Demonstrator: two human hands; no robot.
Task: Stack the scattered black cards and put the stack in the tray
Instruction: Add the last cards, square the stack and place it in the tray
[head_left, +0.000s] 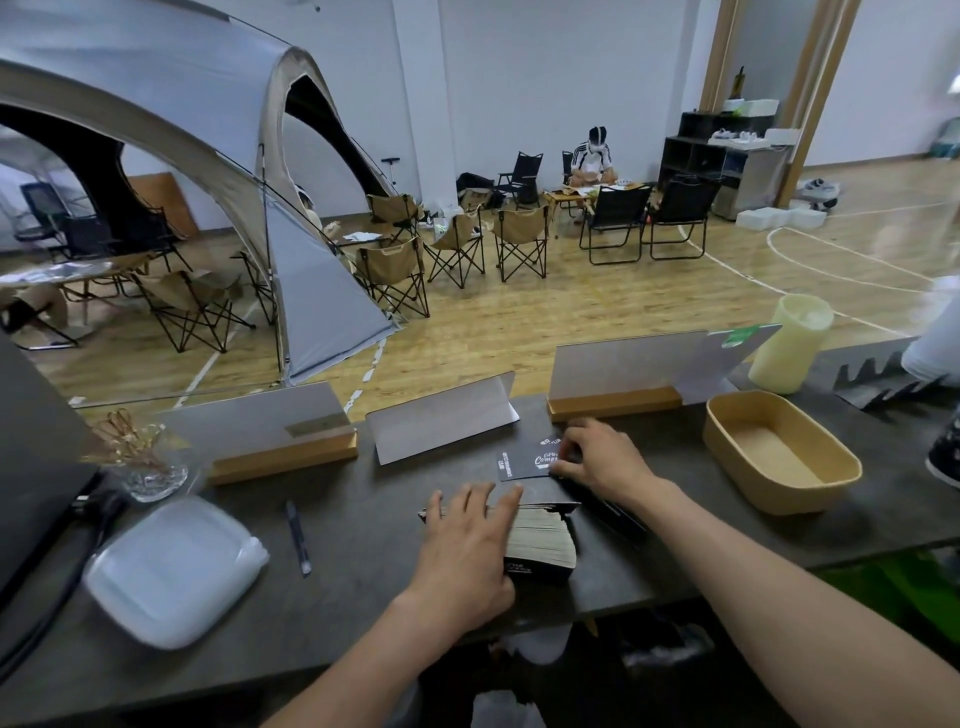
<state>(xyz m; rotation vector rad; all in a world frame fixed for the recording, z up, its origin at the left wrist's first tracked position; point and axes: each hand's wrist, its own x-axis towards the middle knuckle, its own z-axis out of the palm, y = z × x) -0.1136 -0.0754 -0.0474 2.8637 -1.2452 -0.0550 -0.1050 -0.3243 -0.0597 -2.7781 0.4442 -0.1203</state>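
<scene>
A thick stack of black cards (540, 540) sits near the front middle of the dark table (363, 587), with the left hand (467, 545) laid flat over its top, fingers straight and pressing rather than gripping. Just behind it a few loose black cards (524, 460) with white print lie on the tabletop, and the right hand (602, 454) rests on them, fingertips curled to pinch their edge. The tan oval tray (779, 457) stands well to the right, wooden-based sign holders (280, 436) line the far edge, and a white lidded container (176, 571) and a pen (298, 538) lie to the left.
</scene>
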